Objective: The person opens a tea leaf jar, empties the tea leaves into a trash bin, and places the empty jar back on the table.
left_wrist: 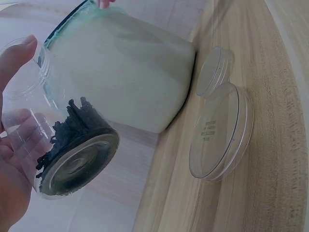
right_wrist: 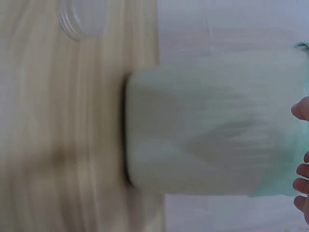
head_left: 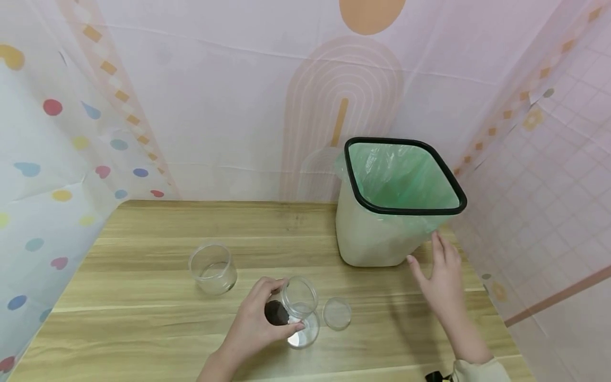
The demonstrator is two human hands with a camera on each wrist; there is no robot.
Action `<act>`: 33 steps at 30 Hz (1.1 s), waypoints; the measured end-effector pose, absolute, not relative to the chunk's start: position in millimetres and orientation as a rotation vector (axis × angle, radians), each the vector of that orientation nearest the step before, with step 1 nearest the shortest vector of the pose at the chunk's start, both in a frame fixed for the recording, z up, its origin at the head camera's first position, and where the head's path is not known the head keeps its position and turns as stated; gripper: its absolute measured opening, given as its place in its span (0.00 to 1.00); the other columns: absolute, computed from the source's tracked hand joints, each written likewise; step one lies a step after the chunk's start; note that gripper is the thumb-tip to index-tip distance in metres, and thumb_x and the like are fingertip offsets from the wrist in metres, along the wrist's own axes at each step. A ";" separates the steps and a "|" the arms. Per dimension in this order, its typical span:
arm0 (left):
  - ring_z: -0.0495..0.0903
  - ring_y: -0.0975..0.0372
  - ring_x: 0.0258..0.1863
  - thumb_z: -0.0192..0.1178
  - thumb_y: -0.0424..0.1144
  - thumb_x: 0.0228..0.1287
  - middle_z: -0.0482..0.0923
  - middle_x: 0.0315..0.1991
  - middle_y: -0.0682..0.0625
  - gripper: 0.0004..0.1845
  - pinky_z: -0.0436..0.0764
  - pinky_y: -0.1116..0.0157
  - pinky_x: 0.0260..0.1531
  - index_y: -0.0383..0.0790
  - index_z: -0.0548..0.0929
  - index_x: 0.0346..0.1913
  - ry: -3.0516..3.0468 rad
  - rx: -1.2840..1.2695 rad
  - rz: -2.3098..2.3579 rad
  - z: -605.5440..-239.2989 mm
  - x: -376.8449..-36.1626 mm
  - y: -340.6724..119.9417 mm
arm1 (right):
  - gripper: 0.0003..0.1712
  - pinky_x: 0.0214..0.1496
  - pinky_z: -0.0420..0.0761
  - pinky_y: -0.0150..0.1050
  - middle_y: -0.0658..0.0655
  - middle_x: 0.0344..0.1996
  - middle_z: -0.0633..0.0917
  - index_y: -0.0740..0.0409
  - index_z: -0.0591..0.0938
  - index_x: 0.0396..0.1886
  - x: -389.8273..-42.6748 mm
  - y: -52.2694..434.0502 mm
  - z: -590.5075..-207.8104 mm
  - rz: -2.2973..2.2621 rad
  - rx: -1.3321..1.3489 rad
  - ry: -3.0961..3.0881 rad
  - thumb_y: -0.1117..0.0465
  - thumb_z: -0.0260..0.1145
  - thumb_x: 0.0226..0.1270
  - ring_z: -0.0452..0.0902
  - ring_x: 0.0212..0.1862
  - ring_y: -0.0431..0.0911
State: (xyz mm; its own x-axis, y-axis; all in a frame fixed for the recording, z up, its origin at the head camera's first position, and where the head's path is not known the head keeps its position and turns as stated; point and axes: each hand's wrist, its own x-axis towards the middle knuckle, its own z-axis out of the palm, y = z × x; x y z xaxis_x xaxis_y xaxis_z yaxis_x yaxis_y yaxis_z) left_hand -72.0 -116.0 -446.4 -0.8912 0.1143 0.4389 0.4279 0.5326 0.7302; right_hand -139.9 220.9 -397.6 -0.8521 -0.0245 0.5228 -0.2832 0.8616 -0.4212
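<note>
My left hand (head_left: 253, 323) grips a clear jar (head_left: 300, 298), tilted and without a lid, held above the table. Dark, shredded dry pieces (left_wrist: 79, 123) lie at its bottom. Below the jar is a clear round dish (left_wrist: 219, 133) with small print on it. Beside that lies a smaller clear round lid (head_left: 337, 314). My right hand (head_left: 444, 278) is at the front right of a pale waste bin (head_left: 369, 239), fingers extended and near the green liner (head_left: 401, 183); whether they touch it I cannot tell.
A clear, open cup (head_left: 214, 270) stands on the left of the wooden table (head_left: 143, 318). The bin, with a black rim (head_left: 406, 211), is at the back right. Patterned cloth (head_left: 215, 106) hangs behind and on both sides.
</note>
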 end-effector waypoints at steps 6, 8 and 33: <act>0.73 0.68 0.45 0.80 0.47 0.29 0.72 0.44 0.63 0.41 0.77 0.64 0.44 0.45 0.75 0.54 -2.446 -0.440 -1.286 -446.0 -72.7 -116.8 | 0.39 0.60 0.59 0.66 0.74 0.62 0.62 0.74 0.59 0.66 -144.1 233.7 -375.0 0.672 0.219 -2.484 0.60 0.65 0.61 0.55 0.62 0.71; 0.73 0.68 0.45 0.80 0.47 0.28 0.72 0.44 0.63 0.41 0.77 0.64 0.44 0.44 0.75 0.54 -2.446 -0.438 -1.285 -445.4 -72.9 -117.4 | 0.39 0.60 0.59 0.66 0.74 0.63 0.61 0.74 0.58 0.67 -146.0 237.6 -367.9 0.678 0.209 -2.487 0.60 0.64 0.62 0.54 0.62 0.71; 0.73 0.68 0.45 0.79 0.49 0.29 0.71 0.45 0.65 0.41 0.78 0.64 0.45 0.45 0.76 0.54 -2.466 -0.437 -1.281 -446.6 -72.5 -117.5 | 0.30 0.49 0.70 0.62 0.80 0.53 0.68 0.78 0.63 0.62 -195.2 270.3 -307.8 0.852 0.069 -2.649 0.55 0.43 0.75 0.69 0.49 0.69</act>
State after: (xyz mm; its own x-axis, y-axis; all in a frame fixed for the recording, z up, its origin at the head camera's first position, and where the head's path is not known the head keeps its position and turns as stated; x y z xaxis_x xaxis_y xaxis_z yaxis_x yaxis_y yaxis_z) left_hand -72.5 -117.5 -446.6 -0.8996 0.1181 0.4204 0.4119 0.5493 0.7271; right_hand -195.2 270.3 -307.8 -0.9353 0.0616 0.3484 -0.1532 0.8172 -0.5557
